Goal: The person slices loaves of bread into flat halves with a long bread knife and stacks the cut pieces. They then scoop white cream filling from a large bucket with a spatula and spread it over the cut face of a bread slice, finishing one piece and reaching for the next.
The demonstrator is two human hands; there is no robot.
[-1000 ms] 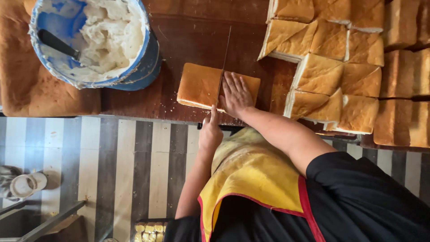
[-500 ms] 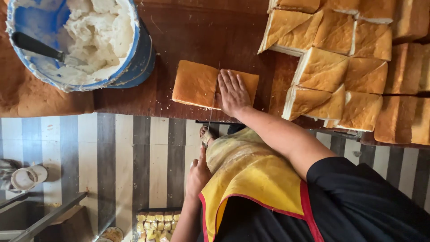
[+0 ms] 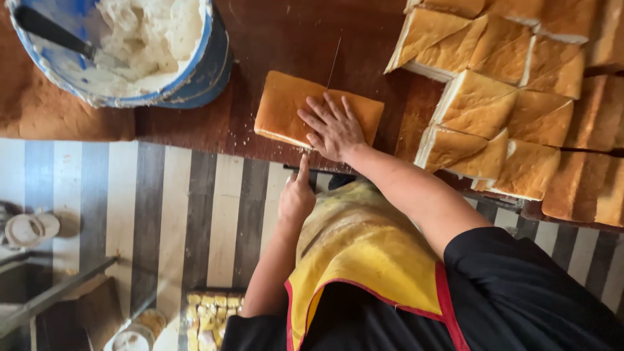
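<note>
One cake slab [image 3: 281,107] lies under the flat, spread right hand [image 3: 333,127]; the left hand [image 3: 296,198] grips a knife [image 3: 333,60]. One blue bucket [image 3: 195,71] and many stacked slabs [image 3: 513,97] share the dark wooden tabletop [image 3: 273,39] above a striped floor [image 3: 162,208].

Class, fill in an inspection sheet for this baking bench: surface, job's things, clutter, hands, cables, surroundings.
Surface: dark brown wooden table, bare between the things on it.
Job's things: golden sponge slab at the table's near edge; knife, its thin blade seen edge-on beyond the slab.
Clutter: blue bucket of white cream with a dark-handled tool in it; stacked cut sponge pieces to the right.
Hands: right hand open, flat on the slab; left hand at the table edge, apparently closed on the knife, forefinger extended.
Cables: nothing seen.
Surroundings: striped floor; tray of small yellow pieces on it; yellow apron.
</note>
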